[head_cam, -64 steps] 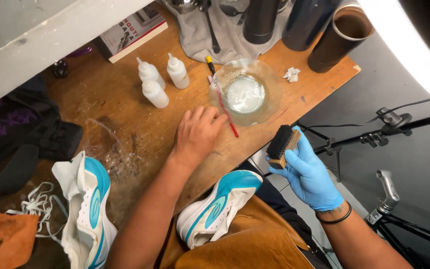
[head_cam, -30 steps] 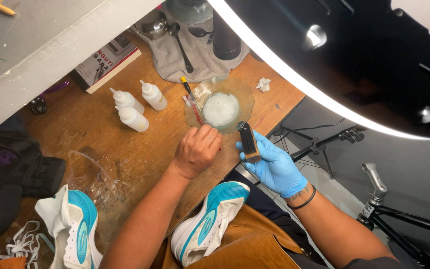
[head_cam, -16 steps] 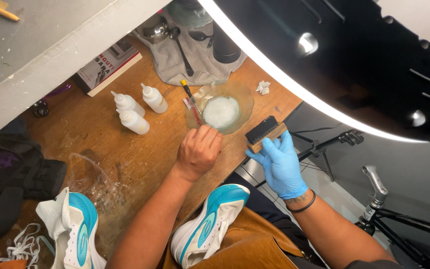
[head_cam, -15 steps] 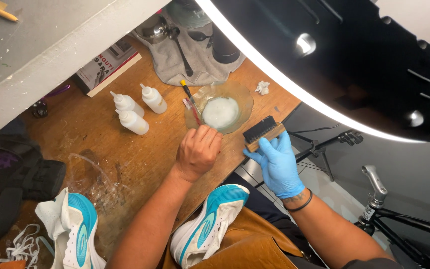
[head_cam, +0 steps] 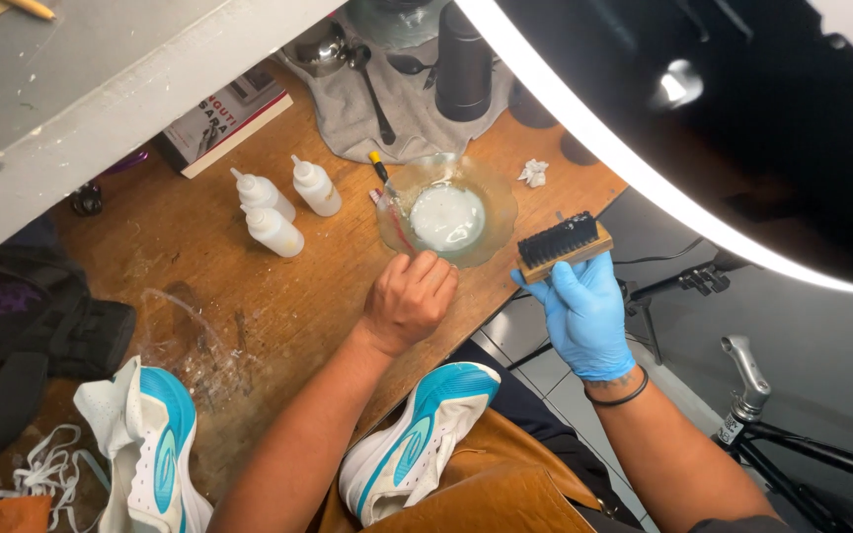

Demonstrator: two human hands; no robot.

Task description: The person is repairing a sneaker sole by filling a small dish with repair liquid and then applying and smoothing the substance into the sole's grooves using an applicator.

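While the wooden tabletop [head_cam: 278,296] carried a glass bowl [head_cam: 491,202] of milky liquid near its right edge, the bare left hand [head_cam: 409,299] rested curled and empty beside it, and the gloved right hand [head_cam: 581,314] gripped a brush [head_cam: 562,245], bristles up, just off that edge.

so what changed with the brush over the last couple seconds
The gloved right hand turned the wooden brush from on end to lying level with its bristles showing, and kept its grip on it beside the glass bowl. The bare left hand stayed fisted on the table by the bowl. Bottles and shoes are unmoved.
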